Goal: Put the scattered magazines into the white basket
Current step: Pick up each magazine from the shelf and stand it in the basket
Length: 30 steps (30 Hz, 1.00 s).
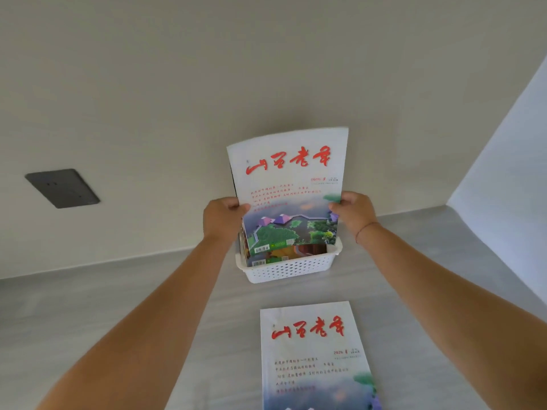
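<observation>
Both hands are closed on one glossy magazine's side edges: left hand (222,220), right hand (353,214).

The held magazine (288,184) is stood upright, long axis vertical, red title uppermost, its foot lowered into the perforated white plastic basket (288,269) among other copies. A second magazine (313,356) is laid flat on the grey wood-grain worktop (118,297), nearer the camera.
</observation>
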Available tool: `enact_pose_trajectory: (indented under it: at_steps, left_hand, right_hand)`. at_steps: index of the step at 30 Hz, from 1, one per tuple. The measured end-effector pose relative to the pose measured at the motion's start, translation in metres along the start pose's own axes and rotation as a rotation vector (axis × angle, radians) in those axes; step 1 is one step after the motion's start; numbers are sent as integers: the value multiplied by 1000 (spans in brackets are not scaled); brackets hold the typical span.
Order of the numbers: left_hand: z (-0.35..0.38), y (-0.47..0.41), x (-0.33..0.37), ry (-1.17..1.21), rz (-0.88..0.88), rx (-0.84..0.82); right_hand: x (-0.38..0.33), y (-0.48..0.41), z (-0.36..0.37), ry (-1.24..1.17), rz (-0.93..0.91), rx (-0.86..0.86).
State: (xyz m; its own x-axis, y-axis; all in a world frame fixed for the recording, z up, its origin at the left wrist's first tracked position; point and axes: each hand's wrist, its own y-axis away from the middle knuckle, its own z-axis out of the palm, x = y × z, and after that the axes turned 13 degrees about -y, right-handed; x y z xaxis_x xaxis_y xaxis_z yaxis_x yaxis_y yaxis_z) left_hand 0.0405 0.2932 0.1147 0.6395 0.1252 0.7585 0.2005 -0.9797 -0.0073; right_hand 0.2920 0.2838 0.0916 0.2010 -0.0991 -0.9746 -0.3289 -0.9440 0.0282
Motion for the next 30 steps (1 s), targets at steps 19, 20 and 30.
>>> enact_pose_trajectory:
  at_steps: [19,20,30]
  left_hand:
    - [46,-3,-45,-37,-141,163]
    - [47,-3,-45,-39,-143,166]
    - [47,26,-57,-48,-148,109]
  right_hand:
    - [47,-12,28,174,47,-52]
    - [47,-12,30,191,45,-72]
    - [58,23,20,95,26,56]
